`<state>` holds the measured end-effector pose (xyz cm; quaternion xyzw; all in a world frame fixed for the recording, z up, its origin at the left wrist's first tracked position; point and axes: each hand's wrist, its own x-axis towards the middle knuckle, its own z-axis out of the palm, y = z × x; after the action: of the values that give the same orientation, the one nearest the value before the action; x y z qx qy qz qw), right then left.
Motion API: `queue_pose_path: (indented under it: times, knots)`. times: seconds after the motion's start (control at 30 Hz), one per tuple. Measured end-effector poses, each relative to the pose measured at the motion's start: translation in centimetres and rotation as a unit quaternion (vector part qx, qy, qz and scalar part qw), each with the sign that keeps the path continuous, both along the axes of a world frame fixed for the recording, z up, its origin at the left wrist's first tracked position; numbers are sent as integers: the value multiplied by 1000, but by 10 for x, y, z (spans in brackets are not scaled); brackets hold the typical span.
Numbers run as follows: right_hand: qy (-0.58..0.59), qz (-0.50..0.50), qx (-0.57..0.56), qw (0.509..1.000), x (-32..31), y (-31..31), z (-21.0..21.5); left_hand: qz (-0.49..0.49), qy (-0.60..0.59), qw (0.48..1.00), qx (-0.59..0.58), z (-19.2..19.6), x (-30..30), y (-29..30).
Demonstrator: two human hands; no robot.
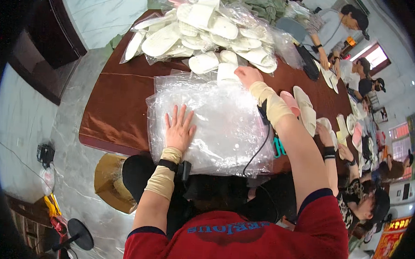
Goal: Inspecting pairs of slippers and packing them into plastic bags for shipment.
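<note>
My left hand (179, 129) lies flat on a stack of clear plastic bags (217, 125), its fingers spread. Beyond the stack's far edge, my right hand (249, 76) is closed on the side of a white slipper (227, 74); its fingertips are partly hidden. That slipper lies at the near side of a big heap of white slippers (198, 29), many of them in clear plastic. Both my wrists have beige wraps, with dark bands and a cable on the right one.
A brown cloth covers the table (116, 107). Pink slippers (289, 103) and white slippers (304, 110) lie to the right, near a co-worker's hands (326, 134). Several people sit along the table's right side. An open cardboard box (110, 181) stands on the floor at left.
</note>
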<state>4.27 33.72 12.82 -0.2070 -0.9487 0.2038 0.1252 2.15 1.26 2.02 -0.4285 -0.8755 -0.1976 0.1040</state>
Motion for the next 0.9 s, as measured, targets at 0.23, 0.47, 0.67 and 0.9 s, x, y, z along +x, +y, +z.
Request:
queue_pose_path:
  times: [0.23, 0.47, 0.67, 0.9]
  knots:
    - [-90, -19, 129, 987, -63, 15, -50, 4, -51, 998, -22, 3, 3, -5]
    - [19, 104, -13, 994, -61, 56, 0, 8, -42, 999, -13, -1, 0, -8]
    - [132, 84, -50, 986, -3, 53, 122, 4, -17, 1000, -15, -9, -2, -5]
    - [286, -8, -103, 953, 87, -61, 121, 2, 13, 1000, 7, -11, 3, -4]
